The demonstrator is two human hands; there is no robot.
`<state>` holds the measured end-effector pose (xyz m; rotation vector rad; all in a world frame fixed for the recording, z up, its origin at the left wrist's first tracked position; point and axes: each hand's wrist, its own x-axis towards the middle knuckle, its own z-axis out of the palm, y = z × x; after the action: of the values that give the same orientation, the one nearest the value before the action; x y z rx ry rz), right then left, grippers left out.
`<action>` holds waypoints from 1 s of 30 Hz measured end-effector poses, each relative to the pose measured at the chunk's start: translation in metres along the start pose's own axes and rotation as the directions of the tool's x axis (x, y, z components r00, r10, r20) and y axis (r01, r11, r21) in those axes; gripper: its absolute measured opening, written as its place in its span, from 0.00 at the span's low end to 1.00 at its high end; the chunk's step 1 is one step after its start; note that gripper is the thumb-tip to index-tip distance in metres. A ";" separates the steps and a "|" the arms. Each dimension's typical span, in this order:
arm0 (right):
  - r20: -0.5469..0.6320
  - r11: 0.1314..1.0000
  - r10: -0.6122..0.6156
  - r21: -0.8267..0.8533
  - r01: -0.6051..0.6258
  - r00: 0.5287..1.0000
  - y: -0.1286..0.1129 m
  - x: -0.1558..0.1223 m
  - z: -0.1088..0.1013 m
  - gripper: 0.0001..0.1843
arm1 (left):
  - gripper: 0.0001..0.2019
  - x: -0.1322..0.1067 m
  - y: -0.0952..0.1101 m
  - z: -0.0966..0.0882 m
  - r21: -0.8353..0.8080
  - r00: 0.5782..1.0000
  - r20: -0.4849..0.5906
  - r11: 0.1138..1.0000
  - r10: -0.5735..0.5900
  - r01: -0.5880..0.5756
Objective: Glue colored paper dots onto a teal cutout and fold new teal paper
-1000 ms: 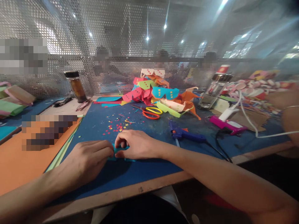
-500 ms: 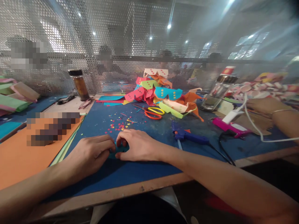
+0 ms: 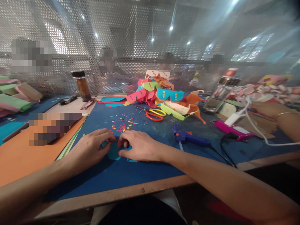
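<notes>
A piece of light blue paper (image 3: 114, 152) lies low on the dark blue table mat, near its front edge; most of it is covered by my hands. On its left side, the curled fingers of my left hand (image 3: 95, 145) grip the paper. My right hand (image 3: 138, 145) holds it from the other side, thumb and fingers bent into a pinch. Just beyond my fingertips, tiny red, yellow and blue paper bits (image 3: 122, 126) are scattered. Farther off lie scissors (image 3: 154, 115) with red and yellow handles.
A blue glue gun (image 3: 191, 137) lies right of my hand, its cord trailing forward. Folded paper glasses (image 3: 170, 94) are heaped at the back. Orange paper sheets (image 3: 18, 159) lie left. A glass jar (image 3: 217, 97), a pink power strip (image 3: 233, 129) and another person's arm (image 3: 289, 123) are right.
My left hand has shifted slightly and its fingers have lifted, so more of the blue paper shows between and below my hands. My right hand has stayed nearly in place.
</notes>
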<state>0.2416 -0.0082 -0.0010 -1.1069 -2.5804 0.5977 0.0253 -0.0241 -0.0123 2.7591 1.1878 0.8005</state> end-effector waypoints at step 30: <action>0.166 0.976 -0.087 0.213 0.051 0.982 0.011 -0.002 -0.017 0.16 | 0.09 0.000 -0.007 0.006 -0.024 0.993 0.121 1.000 0.000 0.003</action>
<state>0.2564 0.0018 0.0087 -0.9295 -2.6131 0.9624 0.0236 -0.0184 -0.0194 2.7426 1.1500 0.6332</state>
